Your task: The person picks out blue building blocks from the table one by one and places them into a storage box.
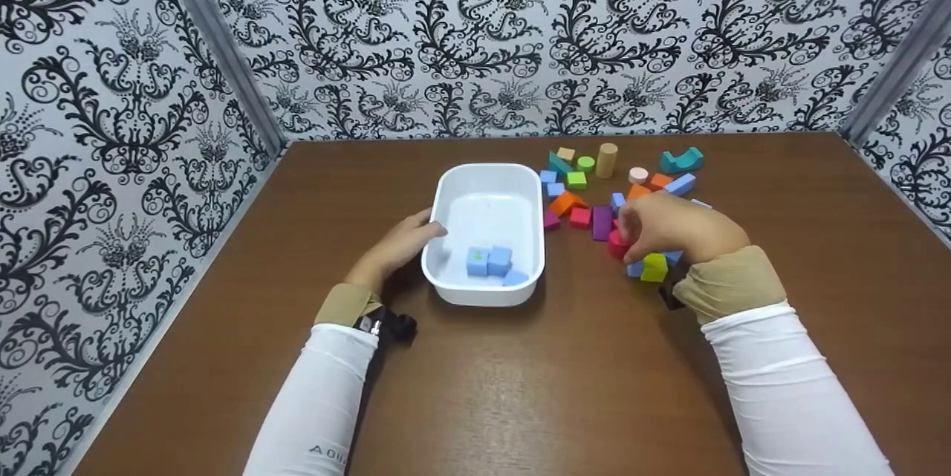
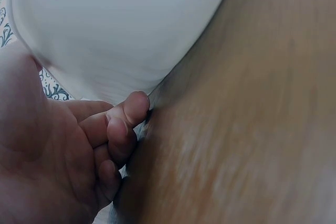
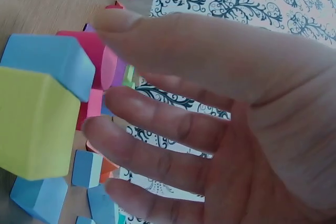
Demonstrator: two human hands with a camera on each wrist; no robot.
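Tub [image 1: 483, 296] (in left grip [image 1: 403, 242]), long axis toward back wall [image 1: 513, 38]

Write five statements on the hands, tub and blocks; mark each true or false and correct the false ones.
1. The left hand holds the white tub by its side. True.
2. The tub contains only red blocks. False: the blocks in it are blue.
3. The tan cylinder stands upright. True.
4. The right hand grips the yellow-green block. False: the right hand has its fingers apart, gripping nothing.
5. The teal arch lies inside the tub. False: the teal arch lies on the table.
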